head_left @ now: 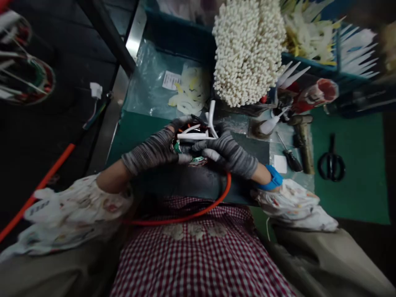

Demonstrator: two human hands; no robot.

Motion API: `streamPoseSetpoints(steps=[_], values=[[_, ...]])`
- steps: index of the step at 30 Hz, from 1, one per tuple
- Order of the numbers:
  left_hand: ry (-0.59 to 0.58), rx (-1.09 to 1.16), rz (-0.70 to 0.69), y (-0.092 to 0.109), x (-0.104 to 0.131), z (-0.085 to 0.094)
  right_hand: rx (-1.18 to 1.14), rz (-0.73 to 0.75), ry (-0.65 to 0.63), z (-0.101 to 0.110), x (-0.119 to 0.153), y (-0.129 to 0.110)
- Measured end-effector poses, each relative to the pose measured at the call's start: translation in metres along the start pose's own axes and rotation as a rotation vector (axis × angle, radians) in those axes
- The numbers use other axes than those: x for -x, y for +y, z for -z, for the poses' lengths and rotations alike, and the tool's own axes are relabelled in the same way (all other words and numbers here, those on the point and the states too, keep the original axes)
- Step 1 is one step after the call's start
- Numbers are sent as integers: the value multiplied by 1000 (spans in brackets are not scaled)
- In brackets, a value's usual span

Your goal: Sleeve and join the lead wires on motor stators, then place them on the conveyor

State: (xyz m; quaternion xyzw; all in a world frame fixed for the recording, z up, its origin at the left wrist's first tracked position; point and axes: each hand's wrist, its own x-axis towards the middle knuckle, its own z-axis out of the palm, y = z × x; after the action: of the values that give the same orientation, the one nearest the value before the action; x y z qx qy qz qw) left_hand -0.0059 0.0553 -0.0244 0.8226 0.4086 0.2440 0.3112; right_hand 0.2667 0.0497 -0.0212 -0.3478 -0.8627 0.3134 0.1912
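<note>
Both hands' grip (192, 148) clasping wire bundle (193, 136)

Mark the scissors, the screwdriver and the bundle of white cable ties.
scissors (331, 161), head view, on the pivot above the black handles
screwdriver (292, 160), head view, on its dark handle
bundle of white cable ties (247, 53), head view, middle of the tie heads

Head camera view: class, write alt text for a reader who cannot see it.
Two gloved hands, left hand and right hand, hold a bundle of wires with white cable ties over a dark mat. An orange cable curves below; scissors lie on the green table to the right.
</note>
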Motion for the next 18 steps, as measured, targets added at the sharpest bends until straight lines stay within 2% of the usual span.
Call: streamPoseSetpoints(steps=[2, 4, 6, 7, 10, 12, 15, 16, 18], values=[[68, -110, 19, 0, 7, 2, -20, 26, 1, -4, -10, 9], [240, -324, 23, 11, 19, -2, -33, 16, 106, -16, -12, 15], [265, -551, -131, 25, 28, -10, -33, -17, 242, -31, -10, 17], [264, -588, -181, 32, 32, -14, -32, -27, 296, -37, -8, 16], [172, -689, -287, 46, 36, -22, -19, -29, 357, -41, 3, 9], [161, -799, -327, 51, 41, -23, 39, -69, 474, -28, 13, 7], [134, -910, -367, 54, 51, -22, 256, -164, 818, 4, 28, 15], [118, -908, -378, 53, 54, -21, 342, -178, 893, 15, 30, 21], [99, -866, -384, 48, 58, -18, 496, -187, 918, 33, 29, 35]])
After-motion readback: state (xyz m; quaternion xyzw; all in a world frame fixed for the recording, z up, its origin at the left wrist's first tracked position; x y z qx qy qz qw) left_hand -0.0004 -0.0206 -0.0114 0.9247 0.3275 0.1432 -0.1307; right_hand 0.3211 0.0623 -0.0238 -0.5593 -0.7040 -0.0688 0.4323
